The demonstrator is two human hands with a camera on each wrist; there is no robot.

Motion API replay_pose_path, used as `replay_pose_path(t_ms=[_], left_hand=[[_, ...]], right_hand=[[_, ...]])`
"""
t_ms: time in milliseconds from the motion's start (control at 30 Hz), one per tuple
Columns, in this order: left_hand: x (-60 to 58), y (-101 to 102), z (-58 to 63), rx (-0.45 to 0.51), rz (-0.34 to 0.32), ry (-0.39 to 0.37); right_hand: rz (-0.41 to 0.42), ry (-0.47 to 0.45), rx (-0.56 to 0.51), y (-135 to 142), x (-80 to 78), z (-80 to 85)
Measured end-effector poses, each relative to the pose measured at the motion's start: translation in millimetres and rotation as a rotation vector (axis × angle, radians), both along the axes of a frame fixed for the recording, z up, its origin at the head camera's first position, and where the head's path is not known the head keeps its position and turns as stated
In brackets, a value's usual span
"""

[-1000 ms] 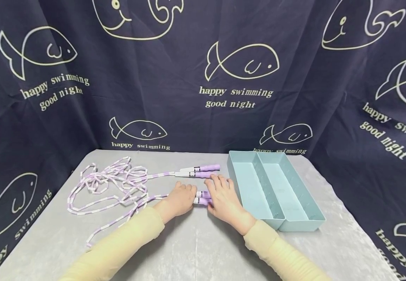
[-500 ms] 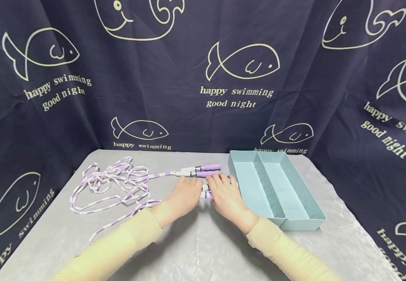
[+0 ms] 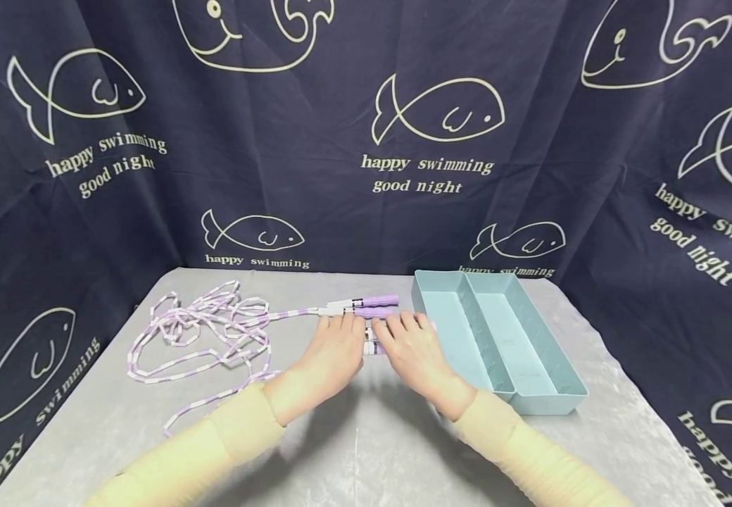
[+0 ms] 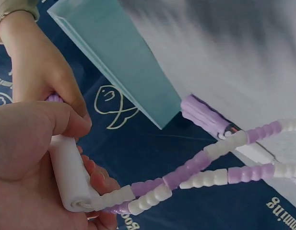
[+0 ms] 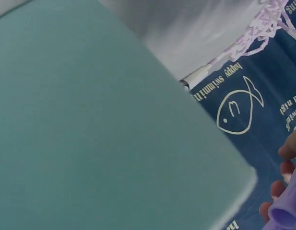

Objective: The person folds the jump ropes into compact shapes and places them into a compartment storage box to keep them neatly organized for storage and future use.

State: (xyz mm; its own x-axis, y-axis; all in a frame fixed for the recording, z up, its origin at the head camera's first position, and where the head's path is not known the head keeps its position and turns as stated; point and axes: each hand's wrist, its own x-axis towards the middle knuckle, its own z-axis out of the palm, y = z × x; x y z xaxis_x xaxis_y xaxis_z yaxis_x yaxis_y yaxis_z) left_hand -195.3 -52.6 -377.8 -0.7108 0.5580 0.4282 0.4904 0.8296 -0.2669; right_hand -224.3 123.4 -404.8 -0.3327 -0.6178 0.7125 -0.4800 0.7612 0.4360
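In the head view my left hand (image 3: pixel 331 355) grips the white parts of a pair of jump rope handles (image 3: pixel 374 346). My right hand (image 3: pixel 415 355) holds their purple ends, its fingers covering most of them. The left wrist view shows one white handle (image 4: pixel 68 177) under my left thumb, with two beaded cords leaving it. Purple grip ends (image 5: pixel 284 211) stick out of my right hand in the right wrist view. Just beyond both hands, a second pair of purple-and-white handles (image 3: pixel 379 301) lies on the table. Tangled purple-and-white beaded rope (image 3: pixel 198 320) spreads to the left.
Two long teal bins (image 3: pixel 457 338) stand side by side at the right, the nearer one close to my right hand. Grey cloth covers the table (image 3: pixel 366 451). A dark blue curtain (image 3: pixel 328 141) with fish drawings surrounds the back and sides.
Both hands have moved slightly away from the body with the handles. My left hand has slid right along them, close to the right hand, and the near rope end has been drawn along.
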Motion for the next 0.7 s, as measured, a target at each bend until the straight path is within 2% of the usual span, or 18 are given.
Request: replay_pose_path(t_ms=[267, 467, 700], left_hand=[[2.5, 1, 6.0, 0.015, -0.031, 0.015], [5.2, -1, 11.0, 0.035, -0.050, -0.036], [6.3, -5, 11.6, 0.142, -0.055, -0.001]], right_hand=[[0.038, 0.055, -0.002, 3, 2.6, 11.0], [0.032, 0.036, 0.039, 5, 5.9, 17.7], [0.023, 0.000, 0.098, 6, 10.5, 24.9]])
